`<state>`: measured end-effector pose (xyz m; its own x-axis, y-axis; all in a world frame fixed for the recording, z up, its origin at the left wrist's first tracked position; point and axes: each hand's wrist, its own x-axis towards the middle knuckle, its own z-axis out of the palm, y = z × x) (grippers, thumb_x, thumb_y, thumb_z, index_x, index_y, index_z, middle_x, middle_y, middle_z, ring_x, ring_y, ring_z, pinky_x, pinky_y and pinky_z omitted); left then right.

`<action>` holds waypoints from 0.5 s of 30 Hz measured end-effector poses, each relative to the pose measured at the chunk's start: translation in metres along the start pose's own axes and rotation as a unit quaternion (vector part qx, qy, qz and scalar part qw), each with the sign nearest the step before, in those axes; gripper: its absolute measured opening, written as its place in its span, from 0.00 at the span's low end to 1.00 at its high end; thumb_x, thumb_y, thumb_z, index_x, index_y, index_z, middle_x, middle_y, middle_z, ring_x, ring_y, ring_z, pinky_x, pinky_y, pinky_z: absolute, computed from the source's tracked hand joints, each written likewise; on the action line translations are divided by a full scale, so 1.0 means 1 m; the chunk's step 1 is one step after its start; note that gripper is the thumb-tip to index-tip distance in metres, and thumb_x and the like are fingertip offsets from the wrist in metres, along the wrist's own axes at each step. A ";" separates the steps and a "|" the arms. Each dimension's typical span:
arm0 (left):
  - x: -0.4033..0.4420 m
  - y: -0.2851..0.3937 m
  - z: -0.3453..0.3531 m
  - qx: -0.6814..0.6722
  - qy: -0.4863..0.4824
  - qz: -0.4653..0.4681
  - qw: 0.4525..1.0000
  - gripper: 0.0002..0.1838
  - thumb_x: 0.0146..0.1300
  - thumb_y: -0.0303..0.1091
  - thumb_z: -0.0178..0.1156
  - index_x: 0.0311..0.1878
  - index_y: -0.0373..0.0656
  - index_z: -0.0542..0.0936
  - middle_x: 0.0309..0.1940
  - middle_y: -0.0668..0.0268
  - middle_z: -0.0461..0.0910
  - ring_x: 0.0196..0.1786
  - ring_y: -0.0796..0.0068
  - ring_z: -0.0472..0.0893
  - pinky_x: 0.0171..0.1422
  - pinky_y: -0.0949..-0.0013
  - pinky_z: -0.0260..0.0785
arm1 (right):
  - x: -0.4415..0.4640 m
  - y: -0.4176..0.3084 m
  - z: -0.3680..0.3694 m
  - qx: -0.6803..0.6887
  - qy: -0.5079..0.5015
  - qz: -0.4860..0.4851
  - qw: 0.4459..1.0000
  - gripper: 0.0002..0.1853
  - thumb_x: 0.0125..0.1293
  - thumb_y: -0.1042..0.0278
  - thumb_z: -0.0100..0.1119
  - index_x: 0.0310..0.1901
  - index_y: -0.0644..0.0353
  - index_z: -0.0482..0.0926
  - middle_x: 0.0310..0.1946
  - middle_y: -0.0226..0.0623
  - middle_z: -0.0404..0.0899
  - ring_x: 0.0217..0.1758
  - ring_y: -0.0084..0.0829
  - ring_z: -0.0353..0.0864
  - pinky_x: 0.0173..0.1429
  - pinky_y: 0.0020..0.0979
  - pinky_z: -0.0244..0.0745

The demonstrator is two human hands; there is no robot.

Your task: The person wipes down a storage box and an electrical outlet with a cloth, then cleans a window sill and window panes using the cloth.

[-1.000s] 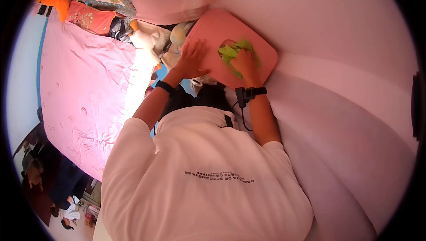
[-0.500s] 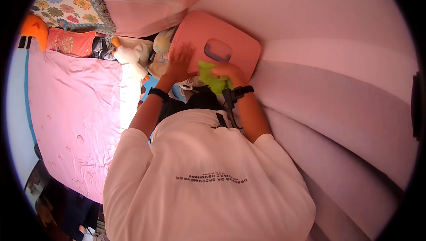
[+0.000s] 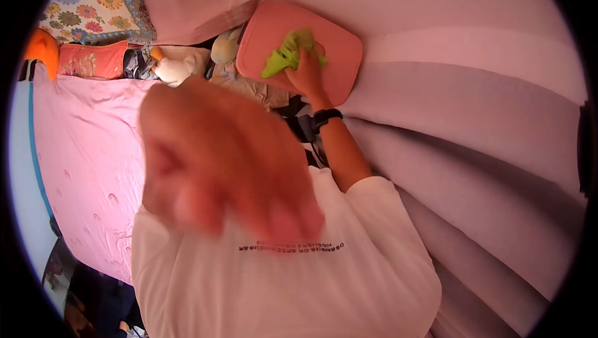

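Observation:
My right hand (image 3: 305, 75) is closed on a crumpled green cloth (image 3: 288, 55). The cloth lies against a pink rounded plastic surface (image 3: 261, 34), over its recessed middle, which it partly hides. Close to the camera, my left hand (image 3: 227, 160) is raised in front of my white shirt. It is large and smeared by motion, with its fingers pointing down, and whether it holds anything is hidden.
A pink sheet (image 3: 87, 151) covers a bed on the left. Beyond it are a floral pillow (image 3: 93, 5), a white plush toy (image 3: 177, 67) and an orange toy (image 3: 42, 51). Pink-lilac fabric (image 3: 461, 107) hangs in folds at the right.
My left hand has left the pink surface and come up close to the camera. My right hand has carried the green cloth from the surface's near edge back over its middle.

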<state>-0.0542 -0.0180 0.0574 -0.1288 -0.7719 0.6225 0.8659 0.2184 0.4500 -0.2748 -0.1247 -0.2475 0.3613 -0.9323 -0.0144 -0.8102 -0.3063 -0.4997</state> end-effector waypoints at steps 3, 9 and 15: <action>-0.008 0.025 0.023 -0.008 -0.058 -0.058 0.997 0.13 0.76 0.37 0.55 0.44 0.40 0.86 0.43 0.61 0.87 0.48 0.68 0.87 0.59 0.68 0.79 | -0.013 0.038 -0.007 -0.045 -0.029 0.069 0.996 0.33 0.56 0.63 0.66 0.64 0.61 0.69 0.62 0.58 0.71 0.65 0.59 0.71 0.65 0.53 0.71; -0.062 0.010 0.037 -0.005 -0.072 -0.097 0.993 0.11 0.73 0.34 0.57 0.44 0.40 0.86 0.43 0.61 0.87 0.47 0.67 0.86 0.55 0.68 0.78 | -0.044 0.094 -0.036 -0.140 0.015 0.183 0.973 0.34 0.57 0.55 0.65 0.63 0.61 0.70 0.60 0.55 0.73 0.64 0.58 0.72 0.64 0.56 0.72; -0.098 0.011 0.058 0.046 -0.077 -0.105 0.990 0.09 0.70 0.31 0.59 0.44 0.40 0.86 0.42 0.61 0.86 0.47 0.67 0.86 0.51 0.68 0.77 | -0.071 0.083 -0.030 -0.146 0.083 0.147 0.975 0.33 0.55 0.57 0.66 0.61 0.63 0.71 0.57 0.55 0.74 0.62 0.59 0.73 0.61 0.57 0.73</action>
<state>-0.0601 0.0948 0.0384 -0.3802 -0.7072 0.5960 0.7654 0.1211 0.6320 -0.3815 -0.0895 -0.2621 0.0346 -0.9989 0.0330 -0.9730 -0.0412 -0.2269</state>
